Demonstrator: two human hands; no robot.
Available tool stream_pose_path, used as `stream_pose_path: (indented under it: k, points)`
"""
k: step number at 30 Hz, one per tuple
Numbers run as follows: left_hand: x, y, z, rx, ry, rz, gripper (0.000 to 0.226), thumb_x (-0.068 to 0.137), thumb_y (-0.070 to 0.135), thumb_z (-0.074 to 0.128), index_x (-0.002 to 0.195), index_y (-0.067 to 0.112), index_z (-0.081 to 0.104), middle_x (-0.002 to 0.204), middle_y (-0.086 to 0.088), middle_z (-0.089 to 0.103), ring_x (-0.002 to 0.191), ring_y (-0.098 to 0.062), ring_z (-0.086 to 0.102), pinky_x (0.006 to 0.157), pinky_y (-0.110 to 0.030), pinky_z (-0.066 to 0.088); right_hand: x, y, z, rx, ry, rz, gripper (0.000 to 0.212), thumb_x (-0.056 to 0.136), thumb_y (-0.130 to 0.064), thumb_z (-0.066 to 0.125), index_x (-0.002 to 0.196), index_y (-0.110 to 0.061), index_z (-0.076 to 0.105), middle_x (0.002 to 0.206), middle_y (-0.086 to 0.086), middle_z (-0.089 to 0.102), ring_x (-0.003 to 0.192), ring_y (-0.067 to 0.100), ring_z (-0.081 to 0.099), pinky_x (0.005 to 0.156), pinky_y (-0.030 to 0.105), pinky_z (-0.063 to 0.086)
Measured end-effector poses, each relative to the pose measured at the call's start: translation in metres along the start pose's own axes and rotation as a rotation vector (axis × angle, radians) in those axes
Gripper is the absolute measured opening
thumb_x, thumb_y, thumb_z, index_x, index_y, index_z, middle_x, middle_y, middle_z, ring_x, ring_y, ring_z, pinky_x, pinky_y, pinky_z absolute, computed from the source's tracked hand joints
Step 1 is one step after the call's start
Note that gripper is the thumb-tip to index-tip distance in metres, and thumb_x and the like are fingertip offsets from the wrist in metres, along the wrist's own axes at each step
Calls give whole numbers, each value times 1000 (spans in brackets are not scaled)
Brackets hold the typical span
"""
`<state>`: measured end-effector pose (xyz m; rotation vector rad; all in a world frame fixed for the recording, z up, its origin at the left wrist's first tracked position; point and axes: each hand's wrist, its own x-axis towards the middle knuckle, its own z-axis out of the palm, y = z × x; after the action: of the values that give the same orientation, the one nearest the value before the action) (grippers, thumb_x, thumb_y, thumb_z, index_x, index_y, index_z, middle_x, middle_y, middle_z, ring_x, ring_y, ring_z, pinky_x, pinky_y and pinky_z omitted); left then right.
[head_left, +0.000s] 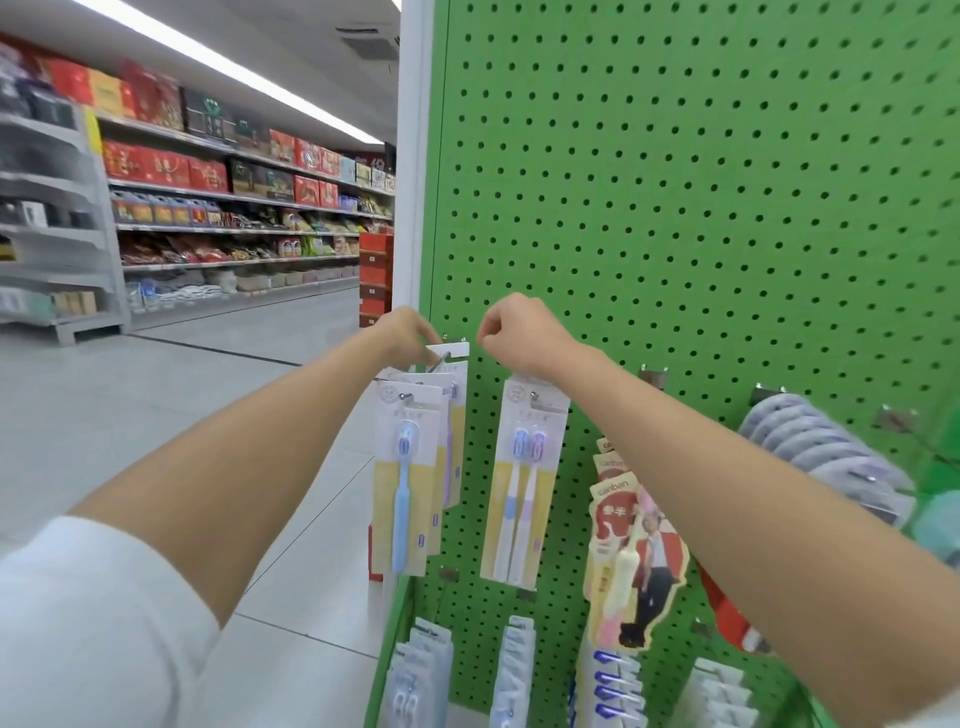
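The toothbrush pack (456, 351) sits high against the green pegboard (675, 208), its punched top level with the metal hook (439, 362), behind the packs already hanging there (408, 467). The left hand (402, 330) has a pinching grip on the card's top edge right at the hook. The right hand (522, 332) is curled just beside the card's upper right corner, and I cannot tell whether its grip holds the card. To do this well, hold the card flat and square to the board, line the hole up with the hook tip, and slide it straight back. Let the front packs stay put, and do not bend the card.
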<state>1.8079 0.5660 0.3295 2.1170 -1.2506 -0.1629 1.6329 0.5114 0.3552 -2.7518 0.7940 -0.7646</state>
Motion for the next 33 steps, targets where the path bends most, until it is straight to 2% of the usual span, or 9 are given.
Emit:
stream_pose_path:
  k: [3, 5, 8, 12, 15, 23, 26, 29, 33]
  points:
    - [-2, -6, 4, -107, 4, -24, 22, 87, 10, 72, 108, 4, 69, 86, -9, 69, 81, -24, 66, 87, -39, 56, -4, 2, 0, 2, -10, -1, 25, 91, 0, 48, 92, -7, 72, 99, 6, 70, 87, 21, 66, 82, 39, 57]
    - [-2, -10, 3, -191, 52, -46, 4, 88, 8, 71, 92, 8, 70, 85, -8, 69, 84, -24, 68, 89, -42, 57, -6, 3, -1, -1, -13, 1, 25, 91, 0, 48, 93, -7, 72, 100, 5, 70, 88, 21, 65, 82, 38, 57]
    - [-5, -16, -1, -321, 106, -105, 13, 89, 9, 70, 79, 16, 66, 95, -13, 72, 88, -28, 71, 86, -45, 58, -8, 5, -3, 1, -9, 16, 26, 91, 0, 47, 93, -6, 72, 98, 4, 70, 84, 19, 65, 77, 35, 56]
    - [-18, -25, -4, -353, 184, -123, 7, 94, 11, 64, 98, 8, 68, 104, -14, 67, 90, -28, 64, 75, -36, 54, -13, 2, -3, -14, 20, 13, 28, 89, 3, 46, 93, -6, 72, 94, 4, 69, 81, 18, 64, 73, 34, 56]
    - [-34, -31, -10, -393, 322, -175, 9, 95, 10, 61, 88, 14, 65, 108, -13, 65, 100, -32, 63, 90, -43, 55, -18, -5, -1, -26, 48, -7, 26, 89, 1, 47, 97, -7, 71, 98, 5, 70, 88, 21, 65, 82, 38, 57]
    - [-95, -30, -42, -282, 560, -124, 19, 97, 9, 46, 100, 11, 64, 105, -8, 62, 94, -29, 58, 78, -36, 51, -51, -52, 8, -41, 205, -114, 27, 88, 0, 47, 104, -6, 68, 94, 5, 69, 80, 22, 61, 70, 34, 53]
    - [-119, -27, -47, -252, 567, -138, 26, 100, 10, 40, 113, 7, 62, 118, -11, 62, 94, -25, 53, 72, -30, 37, -69, -73, 17, 26, 226, -130, 29, 89, -1, 46, 108, -7, 68, 103, 6, 70, 90, 22, 62, 80, 38, 54]
    - [-145, -19, -43, -272, 563, -137, 28, 102, 10, 36, 117, 5, 59, 116, -9, 58, 89, -20, 48, 71, -28, 34, -90, -89, 23, 154, 256, -118, 29, 92, -2, 46, 113, -5, 66, 107, 7, 69, 93, 21, 62, 84, 37, 53]
    - [-169, -9, -29, -387, 488, -68, 23, 96, 9, 41, 104, 11, 62, 106, -6, 60, 87, -19, 50, 71, -27, 36, -116, -97, 33, 434, 245, -11, 31, 98, -16, 43, 123, -6, 59, 100, 2, 66, 86, 16, 60, 79, 33, 50]
